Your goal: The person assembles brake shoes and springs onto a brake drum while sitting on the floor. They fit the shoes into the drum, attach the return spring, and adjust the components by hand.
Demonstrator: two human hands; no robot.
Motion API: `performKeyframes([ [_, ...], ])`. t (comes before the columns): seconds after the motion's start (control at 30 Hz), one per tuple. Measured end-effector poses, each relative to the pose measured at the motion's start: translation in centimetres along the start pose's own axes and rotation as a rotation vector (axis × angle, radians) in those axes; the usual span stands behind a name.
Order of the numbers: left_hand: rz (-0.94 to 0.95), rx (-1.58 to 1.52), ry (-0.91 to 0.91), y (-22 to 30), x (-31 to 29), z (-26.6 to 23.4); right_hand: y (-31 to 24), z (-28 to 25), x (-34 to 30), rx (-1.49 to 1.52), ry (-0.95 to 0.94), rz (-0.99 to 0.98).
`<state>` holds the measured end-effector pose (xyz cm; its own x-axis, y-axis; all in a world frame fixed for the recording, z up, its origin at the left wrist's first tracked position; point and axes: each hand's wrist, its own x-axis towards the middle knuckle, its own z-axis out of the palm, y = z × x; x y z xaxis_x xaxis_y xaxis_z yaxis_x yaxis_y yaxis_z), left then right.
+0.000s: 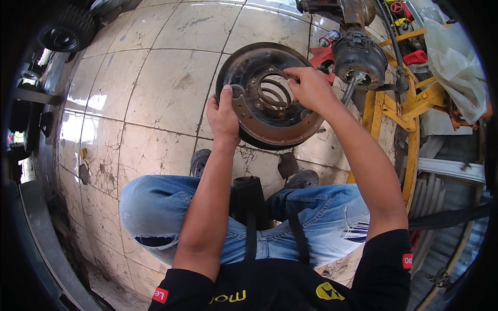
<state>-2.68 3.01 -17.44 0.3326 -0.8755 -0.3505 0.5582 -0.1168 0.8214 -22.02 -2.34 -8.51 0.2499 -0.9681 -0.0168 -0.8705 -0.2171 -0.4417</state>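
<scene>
A round dark brake backing plate point(249, 58) lies tilted on the floor in front of my knees. Along its near side sits a curved, rusty brown brake shoe point(270, 130). My left hand point(224, 115) is closed around the shoe's left end, its thumb on top at the plate's edge. My right hand point(310, 89) is bent over the plate's right side, forefinger and thumb close together near the central hole. What those fingers hold, if anything, is too small to make out. Through the hole shows a curved metal coil point(275, 96).
A dark axle hub point(359, 59) with a protruding shaft hangs at the upper right, near a yellow metal frame point(410, 103). A spray can point(329, 38) and a red stand point(322, 58) are beside it. A tyre point(66, 30) is far left; cracked tiles point(171, 72) cover the floor.
</scene>
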Motion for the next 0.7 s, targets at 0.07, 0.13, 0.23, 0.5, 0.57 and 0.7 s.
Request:
performKeyframes([
  [0.07, 0.0, -0.006, 0.013, 0.1, -0.1, 0.1, -0.4, -0.2, -0.3, 0.069, -0.076, 0.032],
  [0.13, 0.002, -0.009, 0.007, 0.0, -0.1, 0.2, -0.5, -0.1, -0.8, 0.103, -0.089, -0.016],
  [0.23, 0.021, -0.01, 0.006, 0.0, 0.2, -0.2, -0.8, 0.3, -1.7, 0.142, -0.08, -0.083],
  [0.5, -0.061, 0.059, -0.051, 1.0, -0.1, -0.5, 2.3, -3.2, -6.3, 0.242, 0.025, 0.191],
  [0.57, -0.057, 0.081, -0.045, 0.8, 0.0, -0.7, 5.2, -3.5, -7.0, 0.22, 0.078, 0.251],
  [0.7, -0.05, 0.103, -0.003, 0.8, -0.1, -0.6, 8.6, -2.7, -7.4, 0.377, 0.065, 0.372],
])
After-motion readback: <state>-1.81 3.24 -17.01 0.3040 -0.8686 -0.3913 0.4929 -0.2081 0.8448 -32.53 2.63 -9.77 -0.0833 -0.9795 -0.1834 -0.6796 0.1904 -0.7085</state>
